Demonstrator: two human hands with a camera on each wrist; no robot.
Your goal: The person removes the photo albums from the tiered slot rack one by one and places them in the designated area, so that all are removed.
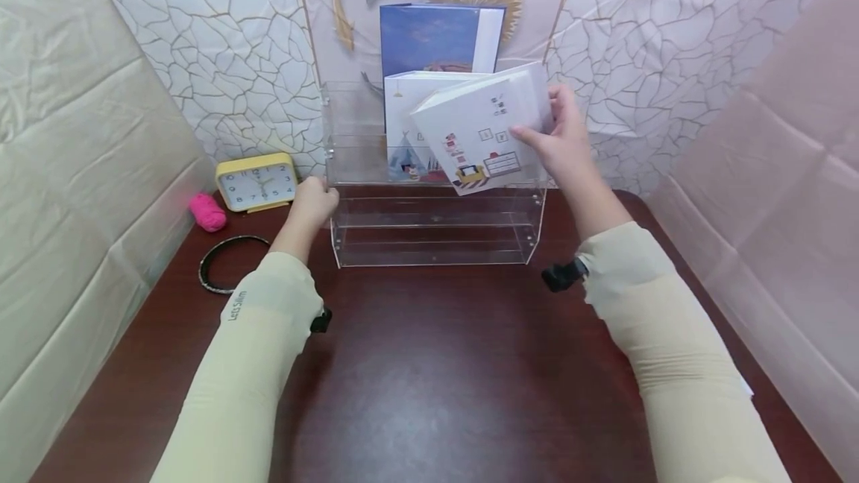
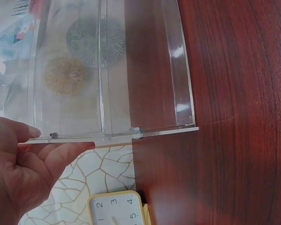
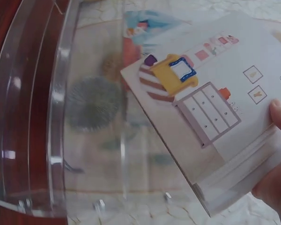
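A clear acrylic book rack point(image 1: 432, 252) stands against the back wall. My left hand point(image 1: 314, 203) pinches the rack's left side panel, thumb on one face and fingers on the other in the left wrist view. My right hand point(image 1: 567, 136) grips a white picture book point(image 1: 483, 125) by its right edge, thumb on the illustrated cover. The book is tilted, its lower corner in front of the rack's upper tier. Behind it another white book point(image 1: 403, 121) with a tent picture stands in that tier, partly hidden. A taller blue book point(image 1: 429, 36) stands at the back.
Left of the rack is a yellow alarm clock point(image 1: 258, 183), with a pink yarn ball point(image 1: 207, 212) beside it. A dark ring-shaped band point(image 1: 208, 259) lies nearer, partly behind my left forearm. Fabric-covered walls point(image 1: 772, 170) bound the brown table point(image 1: 429, 379) at both sides.
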